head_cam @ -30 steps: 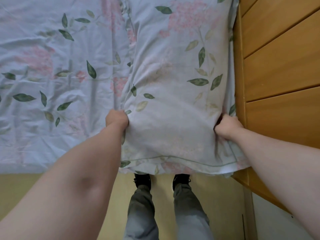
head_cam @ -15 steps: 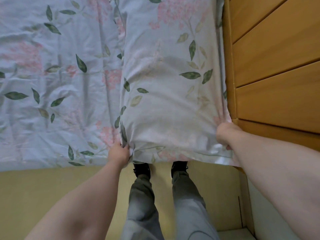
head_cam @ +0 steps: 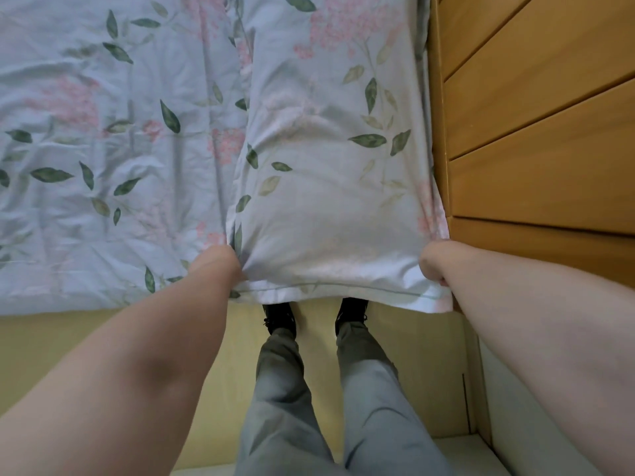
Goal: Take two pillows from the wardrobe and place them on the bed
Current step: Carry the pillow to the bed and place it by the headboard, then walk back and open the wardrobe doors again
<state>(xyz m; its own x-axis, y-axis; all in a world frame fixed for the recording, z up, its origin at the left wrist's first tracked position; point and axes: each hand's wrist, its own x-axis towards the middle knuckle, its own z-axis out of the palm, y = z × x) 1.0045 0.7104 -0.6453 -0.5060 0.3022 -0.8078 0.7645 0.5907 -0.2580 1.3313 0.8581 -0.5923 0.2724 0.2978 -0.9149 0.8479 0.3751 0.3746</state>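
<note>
Head view, looking straight down: nearest are the person's grey trouser legs [head_cam: 330,400] and dark shoes [head_cam: 280,316] on a yellowish floor [head_cam: 86,345], toes right at the edge of the bed [head_cam: 103,149]. Both bare forearms reach forward from the lower corners.

Just beyond the shoes, the near hem of a pillow [head_cam: 330,166] overhangs the bed edge slightly. Its case carries the same pale blue print of pink blossom and green leaves as the sheet, so only its raised sides and stitched hem set it apart. The left hand [head_cam: 214,261] is closed on the pillow's near left corner, fingers hidden under the fabric; the right hand [head_cam: 434,264] is clenched on the near right corner, where the cloth bunches. Holding both corners likely lets the person square the pillow and slide it as one piece.

Farther off, the pillow runs lengthwise away from the person, lying flat on the right side of the bed, its right flank pressed against a wooden panelled headboard [head_cam: 536,132]. That looks like the usual resting spot at the head end. Left of it the sheet lies wrinkled and bare; no second pillow shows, so roughly half the job seems left.
</note>
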